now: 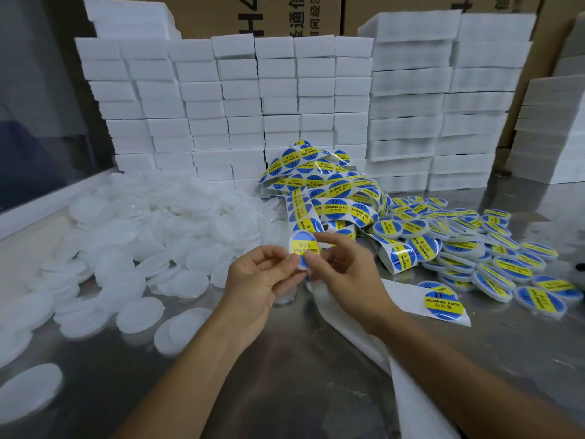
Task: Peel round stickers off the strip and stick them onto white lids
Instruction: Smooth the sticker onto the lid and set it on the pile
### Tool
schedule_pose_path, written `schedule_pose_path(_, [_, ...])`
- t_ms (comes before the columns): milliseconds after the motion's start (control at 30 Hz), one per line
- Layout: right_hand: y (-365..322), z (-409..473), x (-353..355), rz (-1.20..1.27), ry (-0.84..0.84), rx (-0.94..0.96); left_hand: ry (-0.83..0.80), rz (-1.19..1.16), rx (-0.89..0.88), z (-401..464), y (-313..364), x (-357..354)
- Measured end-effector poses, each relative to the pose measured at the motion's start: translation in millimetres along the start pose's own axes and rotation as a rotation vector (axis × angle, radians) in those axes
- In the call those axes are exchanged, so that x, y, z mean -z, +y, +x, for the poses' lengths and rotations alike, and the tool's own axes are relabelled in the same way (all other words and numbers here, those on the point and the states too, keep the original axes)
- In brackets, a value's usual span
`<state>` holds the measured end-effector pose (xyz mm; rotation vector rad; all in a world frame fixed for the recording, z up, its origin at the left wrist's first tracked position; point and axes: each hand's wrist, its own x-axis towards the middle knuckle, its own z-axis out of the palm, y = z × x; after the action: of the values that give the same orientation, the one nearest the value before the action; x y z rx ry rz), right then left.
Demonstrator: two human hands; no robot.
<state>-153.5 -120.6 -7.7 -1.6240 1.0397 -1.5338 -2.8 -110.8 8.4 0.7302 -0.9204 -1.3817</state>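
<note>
Left hand [253, 280] and right hand [345, 270] both pinching a white lid [304, 248] with a blue-yellow sticker between them, sticker strip [332, 191] just beyond, bare lids [142, 236] left, stickered lids [481, 248] right, steel desk [285, 375] beneath.

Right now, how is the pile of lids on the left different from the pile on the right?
The left pile of lids is plain white with no stickers; the right pile of lids has blue and yellow round stickers on top. The left pile looks bigger and spreads toward the near edge of the table; the right pile sits beside the sticker strip. Both are round lids lying loosely heaped.
</note>
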Motion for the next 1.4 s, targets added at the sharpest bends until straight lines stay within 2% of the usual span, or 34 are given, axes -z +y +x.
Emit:
schedule_pose_path(100, [2, -1, -4, -0.007, -0.017, 0.0, -0.016, -0.049, 0.022, -1, -1, 0])
schedule_pose_path(367, [4, 5, 7, 0.027, 0.073, -0.042, -0.059, 0.04, 0.053, -2, -5, -1])
schedule_pose_path(533, [3, 0, -2, 0.018, 0.01, -0.063, -0.067, 0.031, 0.024, 0, -7, 2])
schedule_pose_path(733, [3, 0, -3, 0.078, 0.025, -0.127, -0.157, 0.179, -0.038, -4, -8, -1])
schedule_pose_path(867, [7, 3, 1, -0.014, 0.061, -0.106, -0.135, 0.178, -0.023, -6, -10, -5])
schedule_pose_path(1033, [5, 0, -3, 0.143, 0.025, -0.17, -0.109, 0.189, -0.03, -7, -10, -7])
schedule_pose_path(1233, [10, 3, 1, 0.081, 0.078, -0.234, -0.173, 0.314, -0.072, -7, -10, -8])
schedule_pose_path(1400, [17, 5, 3, 0.132, 0.032, -0.242, -0.137, 0.249, -0.007, -5, -8, -5])
